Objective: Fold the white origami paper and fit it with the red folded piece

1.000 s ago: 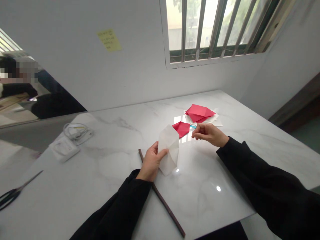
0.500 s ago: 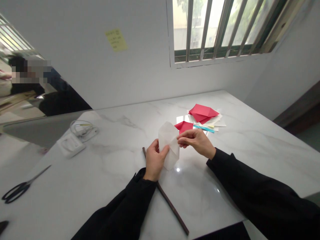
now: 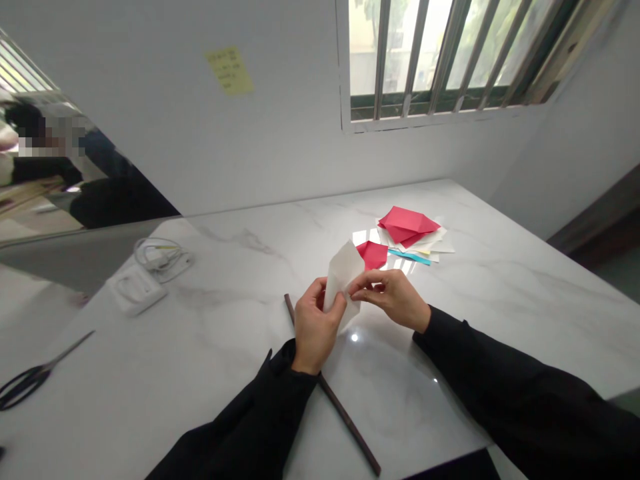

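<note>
Folded white paper sheet (image 3: 344,270), head view: held upright above the white marble bench (image 3: 225,347), near its front middle, with its pointed tip upward. The left hand (image 3: 315,330) grips the lower left edge between thumb and fingers. The right hand (image 3: 393,300) pinches the right edge below the tip, so both hands are closed on the sheet and nearly touch. One second earlier the left hand alone held it, while the right hand lay apart near the small red folded paper (image 3: 374,253). Half a second earlier the right hand had reached the upper edge. The sheet now shows narrower than before. Unchanged on the bench: dark brown rod (image 3: 345,417) passing under the left wrist, larger red folded paper (image 3: 407,223) on a stack of pale sheets (image 3: 435,243), black scissors (image 3: 30,383), white charger with cable (image 3: 137,290).
</note>
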{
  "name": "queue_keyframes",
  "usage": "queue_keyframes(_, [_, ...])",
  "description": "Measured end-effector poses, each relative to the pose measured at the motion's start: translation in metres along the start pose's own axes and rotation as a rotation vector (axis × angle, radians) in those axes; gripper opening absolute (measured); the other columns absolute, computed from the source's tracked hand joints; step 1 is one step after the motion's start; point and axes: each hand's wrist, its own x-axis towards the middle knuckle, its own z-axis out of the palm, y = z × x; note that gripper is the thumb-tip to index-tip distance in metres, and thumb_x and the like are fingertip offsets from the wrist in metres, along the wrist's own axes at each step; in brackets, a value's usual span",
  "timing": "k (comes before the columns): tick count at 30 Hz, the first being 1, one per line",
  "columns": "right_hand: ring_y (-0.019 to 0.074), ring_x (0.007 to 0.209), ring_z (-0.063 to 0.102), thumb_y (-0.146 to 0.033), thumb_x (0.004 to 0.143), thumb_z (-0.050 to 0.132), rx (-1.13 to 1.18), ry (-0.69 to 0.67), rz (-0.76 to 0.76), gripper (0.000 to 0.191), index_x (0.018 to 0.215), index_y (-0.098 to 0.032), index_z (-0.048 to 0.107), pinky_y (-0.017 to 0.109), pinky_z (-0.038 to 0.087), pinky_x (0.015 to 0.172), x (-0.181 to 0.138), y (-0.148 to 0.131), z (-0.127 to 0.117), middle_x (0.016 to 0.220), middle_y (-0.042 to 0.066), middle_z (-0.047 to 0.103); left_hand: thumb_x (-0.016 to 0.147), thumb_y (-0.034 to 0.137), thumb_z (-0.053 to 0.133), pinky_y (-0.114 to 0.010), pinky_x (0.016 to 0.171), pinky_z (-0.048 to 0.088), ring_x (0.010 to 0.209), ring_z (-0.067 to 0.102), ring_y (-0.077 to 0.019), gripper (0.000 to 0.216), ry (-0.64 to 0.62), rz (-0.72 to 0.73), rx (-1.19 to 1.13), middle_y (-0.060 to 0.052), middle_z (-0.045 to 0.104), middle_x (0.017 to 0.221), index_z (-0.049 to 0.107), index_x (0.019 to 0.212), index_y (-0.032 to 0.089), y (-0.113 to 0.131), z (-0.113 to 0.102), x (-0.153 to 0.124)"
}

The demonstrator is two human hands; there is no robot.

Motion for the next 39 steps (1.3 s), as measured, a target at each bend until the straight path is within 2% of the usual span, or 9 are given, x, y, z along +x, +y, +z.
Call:
queue_keyframes(5, [0.0159, 0.076, 0.057, -0.033, 0.088, 0.076, -0.058, 0.043, -0.089, 0.010, 0.087, -0.023, 0.079, 0.030, 0.045, 0.067, 0.0015, 0.0015, -0.0018, 0.087, 0.003, 0.068, 0.082, 0.027, 0.070, -0.025, 0.072, 0.051, 0.079, 0.066, -0.0180, 0.015, -0.015, 0.035, -0.010, 0.000, 0.072, 0.087, 0.068, 0.094, 0.019, 0.0033, 0.0016, -0.0035])
queue_keyframes(11, [0.0162, 0.075, 0.054, -0.036, 0.089, 0.076, -0.011, 0.033, -0.080, 0.013, 0.087, -0.024, 0.079, 0.030, 0.043, 0.066, 0.0005, 0.0018, 0.0005, 0.084, 0.002, 0.064, 0.082, 0.028, 0.071, -0.025, 0.074, 0.051, 0.079, 0.066, -0.0175, 0.015, -0.031, 0.040, -0.032, 0.000, 0.071, 0.087, 0.068, 0.093, 0.019, 0.0051, 0.0024, -0.0057])
queue_keyframes(21, [0.0127, 0.065, 0.046, -0.032, 0.088, 0.077, -0.059, 0.033, -0.042, 0.010, 0.085, -0.023, 0.079, 0.028, 0.039, 0.061, -0.0004, 0.0003, -0.0001, 0.079, 0.000, 0.065, 0.083, 0.027, 0.071, -0.026, 0.076, 0.051, 0.083, 0.066, -0.0182, 0.014, -0.034, 0.052, -0.044, -0.001, 0.072, 0.089, 0.068, 0.094, 0.018, 0.0068, 0.0032, -0.0053])
queue_keyframes(32, [0.0134, 0.065, 0.048, -0.034, 0.087, 0.077, -0.072, 0.109, -0.024, 0.012, 0.083, -0.023, 0.076, 0.029, 0.041, 0.063, -0.0024, -0.0019, 0.0050, 0.077, 0.000, 0.066, 0.085, 0.029, 0.072, -0.027, 0.081, 0.053, 0.088, 0.069, -0.0193, 0.016, -0.042, 0.070, -0.055, -0.002, 0.073, 0.093, 0.068, 0.097, 0.019, 0.0055, 0.0037, -0.0064])
queue_keyframes(39, [0.0158, 0.071, 0.058, -0.037, 0.085, 0.078, 0.023, 0.106, 0.052, 0.016, 0.083, -0.021, 0.076, 0.030, 0.044, 0.065, -0.0020, -0.0032, 0.0060, 0.082, 0.002, 0.073, 0.085, 0.030, 0.074, -0.028, 0.082, 0.054, 0.090, 0.070, -0.0200, 0.019, -0.038, 0.066, -0.053, -0.003, 0.075, 0.096, 0.068, 0.099, 0.019, 0.0066, 0.0034, -0.0082])
